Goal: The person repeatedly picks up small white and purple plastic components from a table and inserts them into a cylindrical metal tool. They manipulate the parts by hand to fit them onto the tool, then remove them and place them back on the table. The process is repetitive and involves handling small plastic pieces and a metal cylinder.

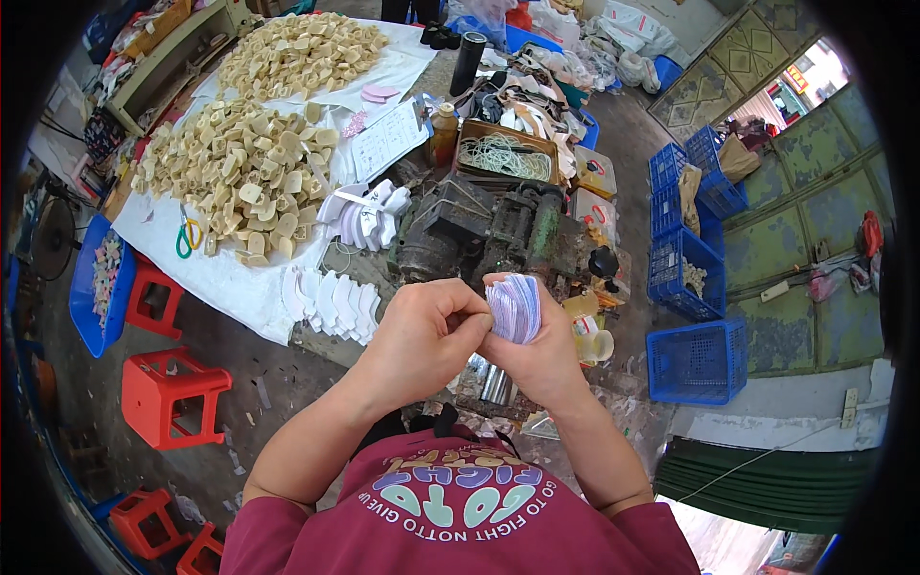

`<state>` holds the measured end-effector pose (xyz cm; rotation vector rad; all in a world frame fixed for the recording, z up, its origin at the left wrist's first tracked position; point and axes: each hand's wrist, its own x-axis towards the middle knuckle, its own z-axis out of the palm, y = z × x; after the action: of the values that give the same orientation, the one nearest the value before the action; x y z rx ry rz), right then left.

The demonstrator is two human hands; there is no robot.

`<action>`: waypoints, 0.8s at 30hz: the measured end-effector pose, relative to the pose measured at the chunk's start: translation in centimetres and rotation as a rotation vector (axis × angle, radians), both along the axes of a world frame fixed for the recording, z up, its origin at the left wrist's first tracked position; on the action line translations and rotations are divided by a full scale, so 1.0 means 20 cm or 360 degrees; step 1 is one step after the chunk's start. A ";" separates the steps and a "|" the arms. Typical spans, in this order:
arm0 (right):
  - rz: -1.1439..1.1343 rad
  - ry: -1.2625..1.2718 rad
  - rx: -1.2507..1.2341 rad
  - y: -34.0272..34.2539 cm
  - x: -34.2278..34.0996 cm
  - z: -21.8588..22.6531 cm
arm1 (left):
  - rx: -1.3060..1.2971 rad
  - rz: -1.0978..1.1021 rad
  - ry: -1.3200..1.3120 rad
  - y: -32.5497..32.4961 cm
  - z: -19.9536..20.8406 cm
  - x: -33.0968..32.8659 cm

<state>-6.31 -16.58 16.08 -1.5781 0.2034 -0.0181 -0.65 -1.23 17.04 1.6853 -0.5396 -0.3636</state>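
Observation:
My right hand point(548, 356) is closed around a stack of thin, curved white-and-purple layered pieces point(516, 309), their edges fanned upward. At the stack's left edge my left hand point(426, 331) makes a pinch of thumb and fingers. What lies in that pinch is hidden. Beyond both hands stands a dark, greasy machine point(479, 230) with a black knob. On the bench to the left lie white curved pieces in a fanned row point(331, 302) and another pile of white and lilac pieces point(364, 213).
Heaps of beige pieces point(249, 177) cover a white sheet, with scissors point(187, 233) nearby. A clipboard point(388, 144), a bottle point(443, 134) and a tray of cord point(508, 153) sit past the machine. Red stools point(172, 398) stand left, blue crates point(697, 359) right.

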 end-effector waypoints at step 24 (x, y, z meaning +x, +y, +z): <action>0.0135 0.0083 0.0144 -0.05 0.01 0.00 | -0.0436 -0.0158 0.0657 0.03 -0.09 0.01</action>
<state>-6.20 -17.60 16.13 -1.4964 0.1758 0.0971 -0.49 -0.73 15.15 1.2766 -0.3471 -0.6609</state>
